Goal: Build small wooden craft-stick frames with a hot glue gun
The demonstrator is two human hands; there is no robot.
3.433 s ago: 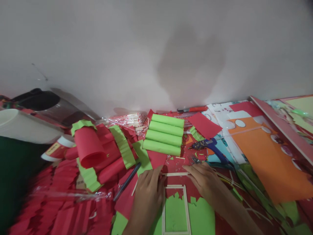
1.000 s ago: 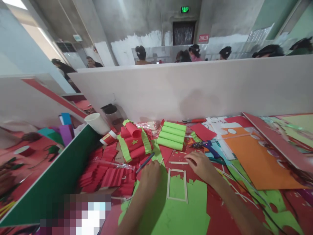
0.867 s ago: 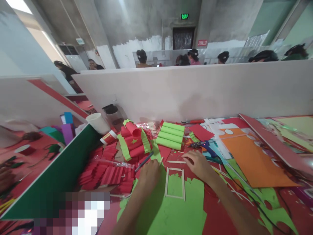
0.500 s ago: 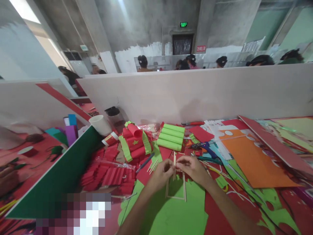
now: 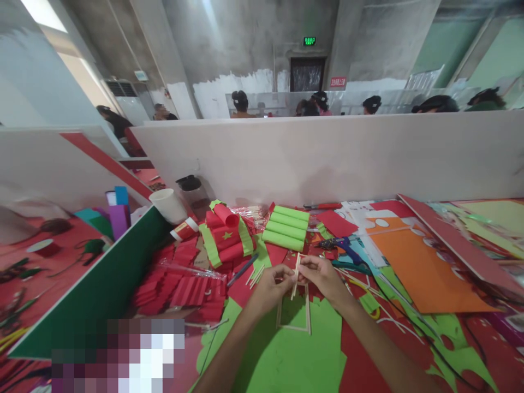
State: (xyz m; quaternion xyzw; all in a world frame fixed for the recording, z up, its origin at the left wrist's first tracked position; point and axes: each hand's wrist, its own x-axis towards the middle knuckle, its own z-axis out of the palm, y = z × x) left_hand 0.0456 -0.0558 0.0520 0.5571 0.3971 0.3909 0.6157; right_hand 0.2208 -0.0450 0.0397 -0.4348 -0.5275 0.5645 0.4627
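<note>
Head view: left hand (image 5: 273, 285) and right hand (image 5: 322, 277) both pinching thin sticks (image 5: 297, 271), over far end of stick frame (image 5: 293, 328) on green paper (image 5: 295, 360).

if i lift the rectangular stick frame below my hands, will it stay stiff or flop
The stick frame looks light, being only thin strips around an open middle. Its straight sides suggest it would likely stay stiff. It may be fragile at the corners, where narrow ends meet.
</note>
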